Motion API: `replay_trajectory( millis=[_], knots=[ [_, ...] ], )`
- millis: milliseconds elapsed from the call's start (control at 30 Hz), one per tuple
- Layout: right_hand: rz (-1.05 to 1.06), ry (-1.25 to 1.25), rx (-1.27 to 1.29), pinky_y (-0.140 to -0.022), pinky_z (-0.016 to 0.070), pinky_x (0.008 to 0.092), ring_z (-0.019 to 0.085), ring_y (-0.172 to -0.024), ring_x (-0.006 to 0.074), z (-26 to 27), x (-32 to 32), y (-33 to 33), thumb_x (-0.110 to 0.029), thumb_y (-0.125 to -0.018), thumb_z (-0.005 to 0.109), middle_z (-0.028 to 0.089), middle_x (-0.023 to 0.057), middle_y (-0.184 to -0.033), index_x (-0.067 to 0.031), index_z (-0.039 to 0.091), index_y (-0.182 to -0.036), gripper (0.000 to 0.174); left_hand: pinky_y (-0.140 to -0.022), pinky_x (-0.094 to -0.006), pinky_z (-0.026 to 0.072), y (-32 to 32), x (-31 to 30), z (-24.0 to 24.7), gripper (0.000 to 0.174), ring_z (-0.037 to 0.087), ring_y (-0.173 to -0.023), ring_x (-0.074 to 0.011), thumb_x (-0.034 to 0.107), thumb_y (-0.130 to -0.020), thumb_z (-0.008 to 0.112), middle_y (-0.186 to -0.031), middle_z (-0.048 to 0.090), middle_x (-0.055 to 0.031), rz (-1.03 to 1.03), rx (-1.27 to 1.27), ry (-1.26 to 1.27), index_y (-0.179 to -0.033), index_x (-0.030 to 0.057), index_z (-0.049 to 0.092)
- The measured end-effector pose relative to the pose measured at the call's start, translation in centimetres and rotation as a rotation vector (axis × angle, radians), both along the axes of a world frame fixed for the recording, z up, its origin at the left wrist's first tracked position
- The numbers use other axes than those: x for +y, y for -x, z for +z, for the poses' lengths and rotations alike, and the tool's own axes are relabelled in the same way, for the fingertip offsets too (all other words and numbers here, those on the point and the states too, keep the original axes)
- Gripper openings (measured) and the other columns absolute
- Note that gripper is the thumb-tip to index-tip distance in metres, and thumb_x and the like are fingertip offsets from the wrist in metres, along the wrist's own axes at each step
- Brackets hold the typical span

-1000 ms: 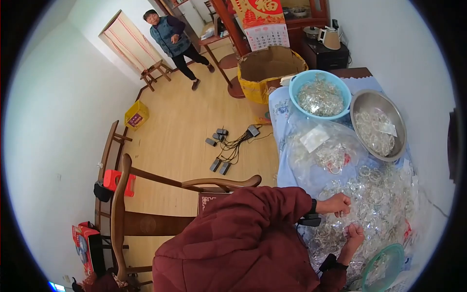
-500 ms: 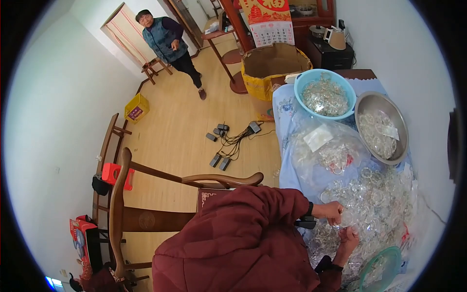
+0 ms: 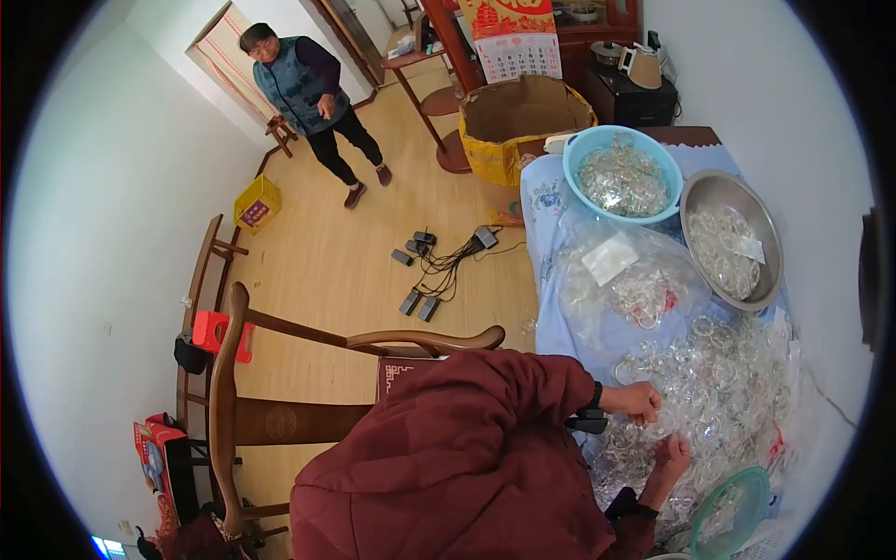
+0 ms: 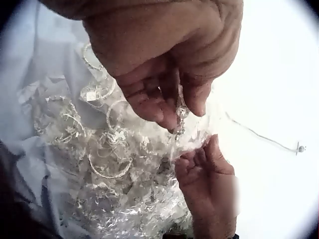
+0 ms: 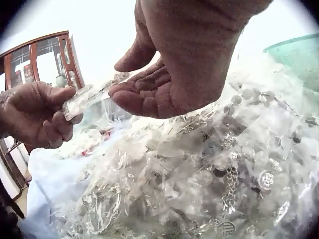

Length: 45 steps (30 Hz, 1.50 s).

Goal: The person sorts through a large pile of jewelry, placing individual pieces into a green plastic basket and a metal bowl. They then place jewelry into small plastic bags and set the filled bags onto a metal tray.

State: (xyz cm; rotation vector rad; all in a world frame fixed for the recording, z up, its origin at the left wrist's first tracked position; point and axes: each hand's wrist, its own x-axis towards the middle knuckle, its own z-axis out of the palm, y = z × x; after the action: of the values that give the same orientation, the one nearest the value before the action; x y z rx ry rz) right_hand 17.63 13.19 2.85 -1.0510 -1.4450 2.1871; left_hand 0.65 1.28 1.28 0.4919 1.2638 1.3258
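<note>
My left hand (image 3: 637,401) pinches a small clear plastic packet (image 5: 82,102) between thumb and fingers. Inside the packet a silvery, beaded-looking piece (image 4: 181,117) shows in the left wrist view. Just across from it, my right hand (image 3: 672,457) holds the packet's other end with thumb and fingertips. Both hands are above a wide heap of clear-bagged silvery jewelry (image 3: 728,383) on the blue tablecloth (image 3: 607,341). Bangles (image 4: 110,167) and a chain with round discs (image 5: 232,184) stand out in the heap.
A blue basin (image 3: 571,182) and a steel basin (image 3: 767,219), both holding bagged pieces, stand beyond a large clear bag (image 3: 579,280). A green basket (image 3: 751,490) is near my right arm. Another person (image 3: 303,89) stands on the floor near adapters and cables (image 3: 453,266).
My hands stay over the heap, shifting slightly, with the packet between them. The other person has stepped closer across the floor. The head view has tilted a little.
</note>
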Motion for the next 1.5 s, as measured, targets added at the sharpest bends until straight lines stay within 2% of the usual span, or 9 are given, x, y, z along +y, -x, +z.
replay_trajectory(
  millis=[267,567,667,800,1067,1267,1400,1467,1500],
  knots=[
    [0.004,-0.032,-0.122,-0.054,0.0437,0.0233,0.05,-0.06,0.0084,0.1,-0.4,-0.1,-0.014,-0.08,0.063,0.052,-0.0017,-0.07,-0.0067,0.055,-0.078,0.011,-0.042,-0.0272,0.0477,-0.4,0.8,-0.1,0.012,0.058,-0.048,-0.0162,0.007,-0.068,0.066,-0.059,0.057,-0.0071,-0.017,-0.237,-0.043,-0.074,0.0008,0.058],
    [-0.022,-0.094,-0.301,-0.055,0.0468,0.0244,0.053,-0.056,0.0112,1.4,-1.3,0.2,-0.012,-0.08,0.063,0.055,0.0018,-0.067,-0.0023,0.058,-0.075,0.012,-0.047,-0.0241,0.0426,1.6,1.5,-0.6,0.011,0.053,-0.053,-0.0088,0.013,-0.069,0.064,-0.061,0.058,-0.0018,-0.253,0.015,-0.041,-0.073,0.0032,0.062],
    [-0.031,-0.065,-0.274,-0.057,0.0492,0.0257,0.057,-0.06,0.0129,2.0,-1.4,0.4,-0.014,-0.082,0.061,0.059,0.0042,-0.072,0.0001,0.061,-0.09,0.017,-0.047,-0.0238,0.0412,2.6,2.1,-0.3,0.01,0.051,-0.053,-0.0075,0.012,-0.07,0.061,-0.059,0.056,-0.0013,-0.279,0.203,-0.133,-0.071,0.0021,0.061],
    [-0.229,0.01,-0.204,-0.059,0.0508,0.0264,0.062,-0.066,0.0153,3.5,-2.3,-0.3,-0.014,-0.083,0.059,0.064,0.0089,-0.082,0.0004,0.06,-0.102,0.024,-0.05,-0.0228,0.0396,6.7,2.3,3.0,0.01,0.048,-0.055,-0.0064,0.013,-0.075,0.059,-0.063,0.054,0.0012,-0.128,0.034,-0.082,-0.073,0.0038,0.06],
    [-0.487,0.109,-0.308,-0.058,0.0509,0.0253,0.063,-0.07,0.0163,-0.3,-5.3,-9.0,-0.014,-0.083,0.059,0.065,0.0108,-0.087,0.0002,0.059,-0.102,0.024,-0.056,-0.022,0.0423,19.2,7.2,6.8,0.012,0.051,-0.06,-0.0077,0.016,-0.081,0.059,-0.072,0.058,-0.0015,0.235,-0.021,-0.154,-0.084,0.0046,0.061],
    [-0.637,0.164,-0.452,-0.052,0.0497,0.0256,0.061,-0.059,0.0158,-4.2,-7.9,-11.8,-0.021,-0.083,0.058,0.065,0.0094,-0.075,0.0011,0.062,-0.088,0.023,-0.065,-0.0245,0.0466,18.0,12.1,6.4,0.015,0.056,-0.071,-0.011,0.016,-0.083,0.058,-0.084,0.06,-0.0069,0.401,-0.142,-0.211,-0.092,0.0032,0.059],
    [-0.655,0.178,-0.584,-0.044,0.0446,0.0272,0.056,-0.046,0.014,-6.1,-8.9,-12.5,-0.034,-0.081,0.058,0.06,0.0073,-0.055,-0.0016,0.062,-0.061,0.038,-0.088,-0.0355,0.0418,11.7,11.5,0.0,0.048,0.051,-0.106,-0.0271,0.02,-0.081,0.06,-0.115,0.053,-0.0179,-0.134,0.617,-0.203,-0.122,0.0019,0.045],
    [-0.813,0.376,-0.452,-0.041,0.0439,0.0285,0.055,-0.042,0.0154,-7.6,-8.9,-12.8,-0.036,-0.076,0.066,0.058,0.008,-0.054,-0.0024,0.059,-0.058,0.039,-0.101,-0.0423,0.0263,8.5,10.7,-1.5,0.07,0.031,-0.125,-0.0355,0.032,-0.077,0.064,-0.132,0.036,-0.022,-0.338,1.221,-0.404,-0.133,0.0045,0.033],
    [-0.894,0.388,-0.436,-0.04,0.0453,0.0288,0.056,-0.042,0.017,-6.4,-9.0,-12.1,-0.036,-0.073,0.07,0.058,0.0094,-0.054,-0.0026,0.058,-0.057,0.039,-0.102,-0.0455,0.0204,6.7,10.4,-1.4,0.074,0.024,-0.127,-0.0376,0.038,-0.076,0.064,-0.136,0.028,-0.0224,-0.407,1.254,-0.475,-0.134,0.0057,0.031]
  ],
)
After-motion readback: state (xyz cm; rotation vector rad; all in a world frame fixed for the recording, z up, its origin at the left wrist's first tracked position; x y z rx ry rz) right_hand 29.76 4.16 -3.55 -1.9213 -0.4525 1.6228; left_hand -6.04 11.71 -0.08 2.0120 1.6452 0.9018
